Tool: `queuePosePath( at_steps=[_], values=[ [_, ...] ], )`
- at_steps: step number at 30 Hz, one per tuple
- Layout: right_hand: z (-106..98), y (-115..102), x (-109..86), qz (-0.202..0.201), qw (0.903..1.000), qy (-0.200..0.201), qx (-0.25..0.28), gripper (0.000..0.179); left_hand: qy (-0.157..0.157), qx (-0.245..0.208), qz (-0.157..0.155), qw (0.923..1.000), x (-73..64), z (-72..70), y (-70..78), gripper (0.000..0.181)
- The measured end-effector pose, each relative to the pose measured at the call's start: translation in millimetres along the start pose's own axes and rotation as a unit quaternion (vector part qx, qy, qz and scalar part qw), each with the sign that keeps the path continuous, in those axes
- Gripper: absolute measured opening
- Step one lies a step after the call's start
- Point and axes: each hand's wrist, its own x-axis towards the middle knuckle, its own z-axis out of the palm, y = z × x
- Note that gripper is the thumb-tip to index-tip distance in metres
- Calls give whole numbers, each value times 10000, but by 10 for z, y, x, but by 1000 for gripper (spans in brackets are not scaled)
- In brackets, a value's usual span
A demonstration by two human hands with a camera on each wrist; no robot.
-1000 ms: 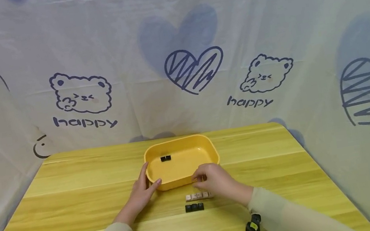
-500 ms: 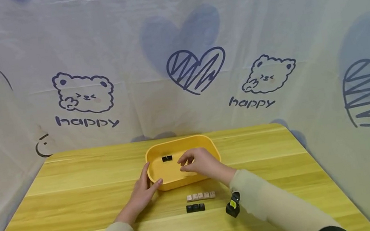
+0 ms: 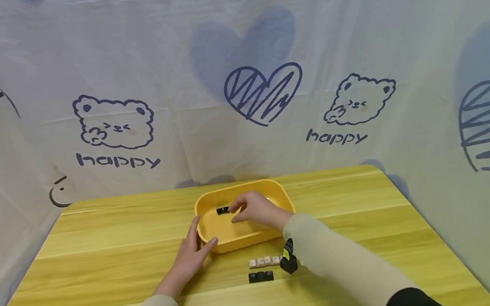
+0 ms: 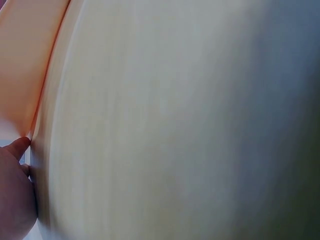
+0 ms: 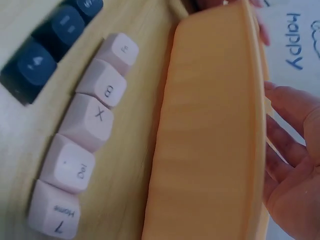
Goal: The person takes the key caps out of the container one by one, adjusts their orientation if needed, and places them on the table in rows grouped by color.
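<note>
A yellow plastic tray (image 3: 220,245) stands on the table with two black keycaps (image 3: 220,211) lying inside near its back left. My left hand (image 3: 189,255) holds the tray's left front corner, thumb on the near rim and fingers along the left side. Inside the tray, my right hand (image 3: 257,208) reaches beside the black keycaps, thumb and forefinger apart; in the right wrist view the tray wall partly hides its fingers. Before the tray lies a row of white keycaps (image 5: 90,122), with a shorter row of three black keycaps (image 3: 261,277) nearer me.
A wooden table (image 3: 102,277) extends around the tray on both sides. Behind it hangs a pale cloth (image 3: 194,128) printed with hearts and bears. A black wrist camera (image 3: 289,256) on the right sleeve covers the right end of the white row.
My right hand has moved from the tray's front wall over the rim, then left toward the black keycaps inside. My left hand stays on the tray's corner.
</note>
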Motion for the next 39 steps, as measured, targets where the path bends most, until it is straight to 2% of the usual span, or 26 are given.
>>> queuePosePath(
  at_steps=[6,17,26,32,39],
  values=[
    [31,57,162,170,9998,-66,-19,33,23,1,-24,10000,5,1,-11,86],
    [95,178,399,75,9992,-305,-258,35,170,-47,41,9998,-31,12,23,84],
    [138,134,442,143,9959,-539,-714,44,121,-135,-40,9998,-3,15,-5,86],
    [128,183,448,254,9934,-672,-895,39,145,-115,-11,9998,-2,18,-6,85],
    [99,256,439,120,9889,-843,-1218,36,139,-120,-25,9998,-7,13,-5,86]
  ],
)
